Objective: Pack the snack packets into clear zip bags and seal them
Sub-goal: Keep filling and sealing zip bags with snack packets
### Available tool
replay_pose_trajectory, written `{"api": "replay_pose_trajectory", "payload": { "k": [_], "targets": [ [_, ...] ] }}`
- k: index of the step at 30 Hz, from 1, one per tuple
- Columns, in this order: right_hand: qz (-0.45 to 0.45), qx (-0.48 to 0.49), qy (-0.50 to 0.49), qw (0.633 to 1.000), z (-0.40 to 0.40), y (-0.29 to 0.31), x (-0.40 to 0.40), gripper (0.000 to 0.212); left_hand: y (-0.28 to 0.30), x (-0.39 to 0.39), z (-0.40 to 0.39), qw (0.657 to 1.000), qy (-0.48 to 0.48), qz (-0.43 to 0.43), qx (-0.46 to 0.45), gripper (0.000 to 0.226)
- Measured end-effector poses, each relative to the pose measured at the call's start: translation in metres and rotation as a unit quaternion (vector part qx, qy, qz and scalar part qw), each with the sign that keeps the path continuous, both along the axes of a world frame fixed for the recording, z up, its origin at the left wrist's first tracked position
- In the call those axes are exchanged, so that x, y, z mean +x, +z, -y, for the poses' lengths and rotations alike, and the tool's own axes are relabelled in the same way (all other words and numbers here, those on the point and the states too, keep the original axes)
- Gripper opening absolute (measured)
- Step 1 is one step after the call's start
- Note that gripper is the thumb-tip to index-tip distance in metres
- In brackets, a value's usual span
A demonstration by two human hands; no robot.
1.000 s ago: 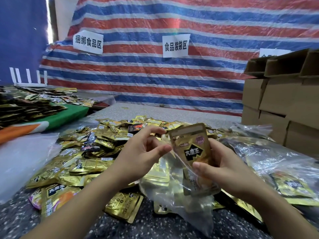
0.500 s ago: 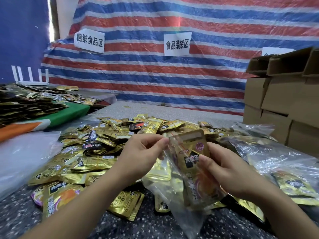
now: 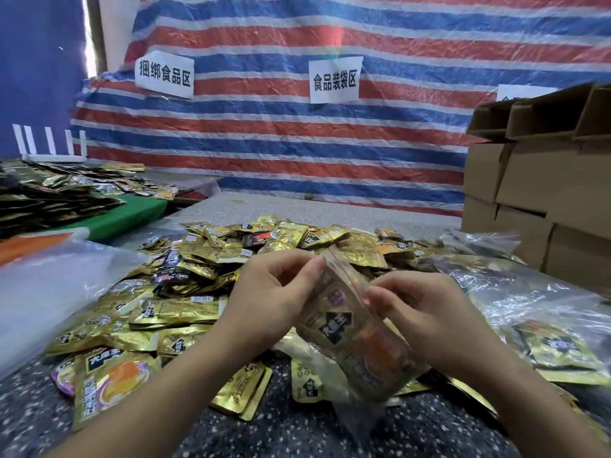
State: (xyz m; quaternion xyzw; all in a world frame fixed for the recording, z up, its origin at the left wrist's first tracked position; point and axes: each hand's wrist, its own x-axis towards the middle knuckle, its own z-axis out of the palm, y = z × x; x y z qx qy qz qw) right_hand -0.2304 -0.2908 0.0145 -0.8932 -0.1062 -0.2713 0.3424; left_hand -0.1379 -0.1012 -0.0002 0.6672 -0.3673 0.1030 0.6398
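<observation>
A clear zip bag (image 3: 355, 338) with a red seal line is held upright above the table, and a gold snack packet (image 3: 337, 328) with a black label sits inside it. My left hand (image 3: 274, 299) pinches the bag's top edge at its left end. My right hand (image 3: 426, 315) pinches the same top edge further right, thumb against the seal line. A wide heap of loose gold snack packets (image 3: 205, 285) lies on the speckled table (image 3: 297, 434) behind and to the left of my hands.
Filled clear bags (image 3: 529, 312) lie at the right. Stacked cardboard boxes (image 3: 535, 193) stand at the far right. A large plastic sheet (image 3: 43, 285) lies at the left, beside a green table with more packets (image 3: 59, 196). A striped tarp (image 3: 297, 127) hangs behind.
The gold packet has slid from sticking out of the bag's mouth down fully inside. Both hands have moved up to the bag's top edge and now pinch it along the seal.
</observation>
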Motion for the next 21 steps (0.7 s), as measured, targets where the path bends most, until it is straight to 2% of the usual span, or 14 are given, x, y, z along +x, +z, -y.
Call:
{"api": "replay_pose_trajectory", "payload": {
  "k": [4, 6, 9, 13, 16, 19, 21],
  "targets": [
    [-0.063, -0.026, 0.054, 0.996, 0.004, 0.000, -0.006, 0.030, 0.003, 0.001, -0.001, 0.998, 0.020, -0.025, -0.050, 0.020],
    [-0.029, -0.041, 0.045, 0.998, 0.005, -0.002, -0.005, 0.025, 0.004, 0.001, -0.002, 0.998, 0.027, -0.024, -0.056, 0.020],
    [0.069, -0.049, 0.014, 0.996, 0.003, -0.002, -0.003, 0.031, 0.006, 0.000, -0.004, 0.999, 0.029, -0.003, -0.039, 0.019],
    [0.173, 0.031, 0.005, 0.984, 0.004, 0.002, -0.004, 0.023, 0.007, -0.001, -0.004, 0.999, 0.020, 0.012, -0.037, 0.023],
    [0.251, 0.001, -0.037, 0.967, -0.001, 0.006, -0.006, 0.020, 0.008, -0.003, -0.003, 0.998, -0.021, -0.006, -0.066, 0.027],
    [0.264, 0.004, -0.069, 0.962, -0.003, 0.009, -0.009, 0.024, 0.009, -0.005, -0.003, 0.992, -0.042, -0.034, -0.114, 0.024],
    [0.212, 0.064, -0.080, 0.972, -0.001, 0.010, -0.010, 0.029, 0.011, -0.004, -0.004, 0.986, -0.042, -0.058, -0.153, 0.023]
  ]
}}
